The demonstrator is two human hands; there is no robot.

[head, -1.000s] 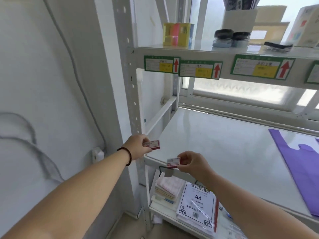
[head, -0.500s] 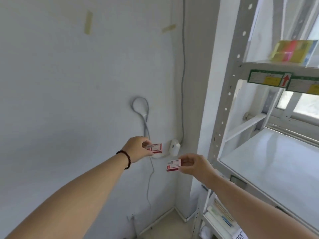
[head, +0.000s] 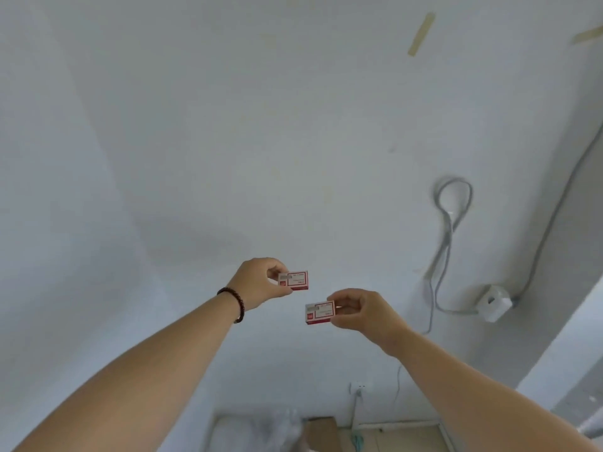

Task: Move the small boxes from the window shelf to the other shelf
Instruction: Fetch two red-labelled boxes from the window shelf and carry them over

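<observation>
My left hand (head: 259, 283), with a dark bead bracelet on its wrist, pinches a small red-and-white box (head: 294, 280) by its left end. A second small red-and-white box (head: 319, 312) is pinched at its right end by my right hand (head: 360, 309), slightly lower and to the right. Both boxes are held out in the air in front of a plain white wall, a short gap between them. Neither shelf is in view.
A looped grey cable (head: 448, 220) hangs on the wall at the right and runs to a white adapter (head: 493, 301). Low down are a wall socket (head: 359, 387), a brown cardboard box (head: 321, 430) and a clear plastic bag (head: 280, 425) on the floor.
My view has swung left, away from the window shelf, which has left the frame. Both hands keep their boxes and stay held out in front of me.
</observation>
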